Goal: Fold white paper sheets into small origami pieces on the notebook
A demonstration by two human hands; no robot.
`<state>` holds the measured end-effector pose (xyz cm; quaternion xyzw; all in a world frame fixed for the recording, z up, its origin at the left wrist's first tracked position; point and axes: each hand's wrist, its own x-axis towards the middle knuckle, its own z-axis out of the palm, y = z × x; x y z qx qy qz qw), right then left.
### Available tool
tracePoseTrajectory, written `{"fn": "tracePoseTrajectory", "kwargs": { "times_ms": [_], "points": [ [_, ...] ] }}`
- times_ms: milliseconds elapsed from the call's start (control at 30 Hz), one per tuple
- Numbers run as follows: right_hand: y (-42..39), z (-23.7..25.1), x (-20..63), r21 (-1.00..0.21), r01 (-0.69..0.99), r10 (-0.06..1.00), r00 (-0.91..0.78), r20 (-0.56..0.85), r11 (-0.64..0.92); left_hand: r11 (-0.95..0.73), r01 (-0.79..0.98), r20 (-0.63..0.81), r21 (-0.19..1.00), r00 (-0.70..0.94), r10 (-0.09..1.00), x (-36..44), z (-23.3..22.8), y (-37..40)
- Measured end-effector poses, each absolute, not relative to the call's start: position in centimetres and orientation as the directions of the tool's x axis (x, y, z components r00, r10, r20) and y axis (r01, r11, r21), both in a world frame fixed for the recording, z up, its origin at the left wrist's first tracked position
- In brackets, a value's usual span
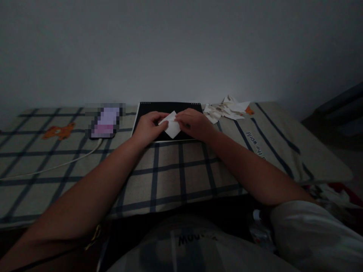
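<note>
Between my two hands is a small white piece of folded paper [172, 129], its corners pointing up and down. My left hand [149, 127] pinches its left corner between thumb and fingers. On the opposite side, my right hand [197, 122] grips the paper's right edge with the fingers curled in. Both hands rest over a black pad [167, 107] with punched holes along its far edge and a pale border at the front. The fine creases of the paper are too dim to make out.
Left of the pad lies a phone [105, 122] with a lit, blurred screen and a white cable [70, 161]. Crumpled paper strips [227, 108] are heaped at the right, near the wall. A checked cloth [170, 162] covers the table. Below the table edge, a plastic bottle [259, 230] shows.
</note>
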<state>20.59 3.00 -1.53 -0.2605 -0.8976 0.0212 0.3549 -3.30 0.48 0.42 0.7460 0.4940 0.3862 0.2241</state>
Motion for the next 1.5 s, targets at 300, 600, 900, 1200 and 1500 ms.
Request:
{"fn": "tracePoseTrajectory", "kwargs": {
  "times_ms": [300, 600, 900, 1200, 1500],
  "points": [
    [2.8, -1.4, 20.2, -0.339, 0.505, 0.588, -0.491, 0.643, 0.793, -0.455, 0.627, 0.391, 0.633, 0.248, 0.886, -3.0, 0.8, 0.2],
    [2.6, -1.1, 20.3, -0.457, 0.505, 0.666, -0.392, 0.634, 0.732, -0.46, 0.626, 0.385, 0.629, 0.264, 0.885, -3.3, 0.7, 0.3],
    [2.7, -1.2, 20.3, -0.499, 0.474, 0.681, -0.389, 0.62, 0.725, -0.461, 0.618, 0.375, 0.638, 0.273, 0.886, -3.0, 0.5, 0.2],
    [2.5, -0.7, 20.3, -0.524, 0.506, 0.721, -0.371, 0.585, 0.685, -0.479, 0.582, 0.408, 0.657, 0.26, 0.875, -2.9, 0.2, 0.2],
    [2.3, -0.6, 20.1, -0.608, 0.477, 0.77, -0.317, 0.554, 0.634, -0.39, 0.553, 0.341, 0.737, 0.194, 0.92, -2.7, 0.2, 0.2]
  ]
}}
